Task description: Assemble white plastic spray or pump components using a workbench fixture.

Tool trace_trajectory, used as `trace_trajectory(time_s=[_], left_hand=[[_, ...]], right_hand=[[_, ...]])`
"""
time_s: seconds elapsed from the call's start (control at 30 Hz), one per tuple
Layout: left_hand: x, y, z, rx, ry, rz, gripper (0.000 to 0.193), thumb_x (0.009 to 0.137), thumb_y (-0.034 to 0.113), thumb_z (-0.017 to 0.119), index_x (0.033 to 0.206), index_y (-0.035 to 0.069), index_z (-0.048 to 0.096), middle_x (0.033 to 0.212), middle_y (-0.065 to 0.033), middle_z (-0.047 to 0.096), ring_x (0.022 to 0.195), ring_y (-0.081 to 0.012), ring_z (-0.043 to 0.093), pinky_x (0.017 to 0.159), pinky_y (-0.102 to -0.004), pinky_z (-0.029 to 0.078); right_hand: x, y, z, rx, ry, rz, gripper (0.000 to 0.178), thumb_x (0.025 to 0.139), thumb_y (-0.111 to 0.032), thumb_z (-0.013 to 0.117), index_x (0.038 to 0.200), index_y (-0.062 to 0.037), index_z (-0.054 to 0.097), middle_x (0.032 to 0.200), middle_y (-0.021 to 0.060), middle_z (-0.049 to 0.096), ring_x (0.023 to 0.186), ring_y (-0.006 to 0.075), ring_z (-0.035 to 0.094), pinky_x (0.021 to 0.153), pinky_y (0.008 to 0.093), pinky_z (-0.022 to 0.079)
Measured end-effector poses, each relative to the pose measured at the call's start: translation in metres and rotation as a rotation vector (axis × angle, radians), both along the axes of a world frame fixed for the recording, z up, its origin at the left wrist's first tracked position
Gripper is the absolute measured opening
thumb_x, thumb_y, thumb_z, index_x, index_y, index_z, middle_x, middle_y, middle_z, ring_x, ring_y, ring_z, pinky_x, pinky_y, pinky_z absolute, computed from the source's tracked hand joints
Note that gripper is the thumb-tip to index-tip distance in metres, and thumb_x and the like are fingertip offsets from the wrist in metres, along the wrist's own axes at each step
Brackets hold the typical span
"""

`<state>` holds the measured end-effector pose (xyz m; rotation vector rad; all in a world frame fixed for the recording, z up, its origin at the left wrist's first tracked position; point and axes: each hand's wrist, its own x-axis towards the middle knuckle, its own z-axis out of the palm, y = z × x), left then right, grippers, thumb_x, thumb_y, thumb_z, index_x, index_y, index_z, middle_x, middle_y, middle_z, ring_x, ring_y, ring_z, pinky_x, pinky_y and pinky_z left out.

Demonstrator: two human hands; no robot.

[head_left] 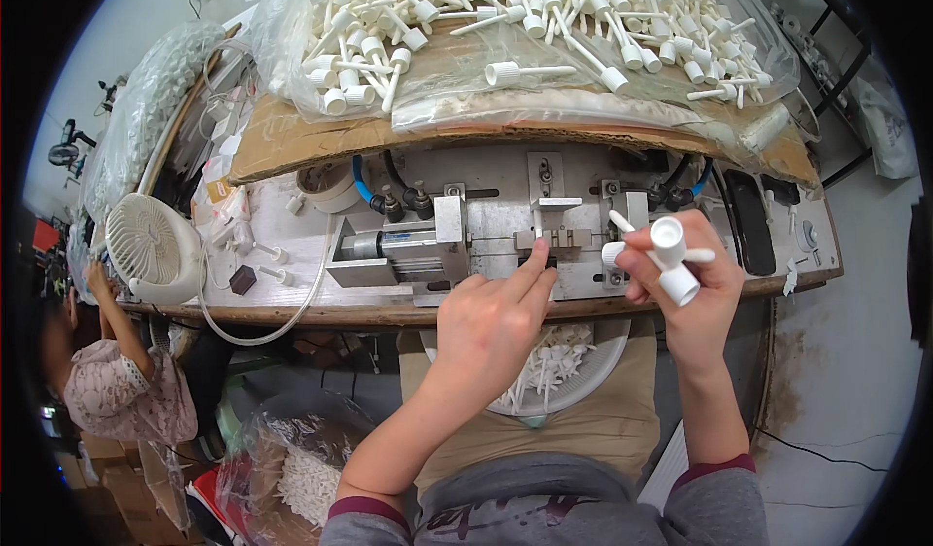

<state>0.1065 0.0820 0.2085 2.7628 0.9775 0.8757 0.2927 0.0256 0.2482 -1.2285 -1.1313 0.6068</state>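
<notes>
The right hand (714, 298), one of two at work, is partly closed, its fingers bent around a small bunch of white caps with sticks. Three caps (678, 285) show in that bunch, and two sticks (701, 255) stand out from it, one to each side; more may be hidden. This bunch is above the table's front edge, right of the clamp.

The left hand (486, 324) has one finger, the index, stretched out to the clamp (559, 240), its tip at the near end of one upright white rod (538, 221). The other fingers are bent under; whether they hold anything I cannot tell.

On the table (379, 315) are one cylinder (408, 245) left of the clamp, two blue hoses (361, 178), one tape roll (328, 188), one fan (154, 245), one phone (746, 220) and one dark block (243, 279).

Behind, one cardboard sheet (282, 147) bears a heap of caps, too many to count. One bowl (614, 356) of white pieces sits on the lap; one bag (255, 449) of white pieces stands lower left. One co-worker (131, 386) is at far left.
</notes>
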Motion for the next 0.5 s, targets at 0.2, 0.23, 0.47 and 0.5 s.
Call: trace_trajectory(time_s=[0.2, 0.23, 0.47, 0.5], left_hand=[[0.000, 0.000, 0.005, -0.129, -0.102, -0.033, 0.037, 0.072, 0.016, 0.084, 0.106, 0.007, 0.072, 0.110, -0.0064, 0.073, 0.062, -0.0151, 0.065, 0.056, -0.0274, 0.051], [0.001, -0.001, 0.007, -0.224, -0.192, -0.055, 0.039, 0.071, 0.014, 0.085, 0.107, 0.005, 0.072, 0.106, -0.0067, 0.073, 0.063, -0.0138, 0.065, 0.058, -0.0268, 0.052], [0.011, -0.030, 0.015, -0.686, -0.815, -0.203, 0.041, 0.074, 0.006, 0.086, 0.109, 0.000, 0.067, 0.098, -0.0093, 0.068, 0.080, -0.0134, 0.070, 0.072, -0.0273, 0.061], [0.010, -0.031, 0.017, -0.731, -0.804, -0.191, 0.040, 0.073, 0.003, 0.086, 0.108, -0.001, 0.067, 0.098, -0.0091, 0.068, 0.080, -0.0131, 0.069, 0.071, -0.0268, 0.061]], right_hand=[[0.009, -0.007, -0.022, 0.126, -0.422, -0.072, 0.023, 0.075, 0.009, 0.072, 0.097, 0.0022, 0.073, 0.093, 0.0081, 0.063, 0.071, 0.0129, 0.063, 0.059, 0.0228, 0.052], [0.004, -0.006, -0.023, 0.143, -0.449, -0.111, 0.028, 0.071, 0.009, 0.073, 0.098, 0.0002, 0.074, 0.090, 0.0073, 0.063, 0.073, 0.0143, 0.063, 0.061, 0.0248, 0.051], [-0.024, -0.010, -0.021, 0.186, -0.589, -0.129, 0.037, 0.068, 0.009, 0.071, 0.102, -0.0028, 0.075, 0.091, 0.0087, 0.065, 0.076, 0.0197, 0.065, 0.065, 0.0291, 0.053], [-0.023, -0.009, -0.022, 0.178, -0.581, -0.130, 0.037, 0.069, 0.009, 0.071, 0.103, -0.0028, 0.075, 0.092, 0.0087, 0.066, 0.076, 0.0196, 0.066, 0.065, 0.0289, 0.053]])
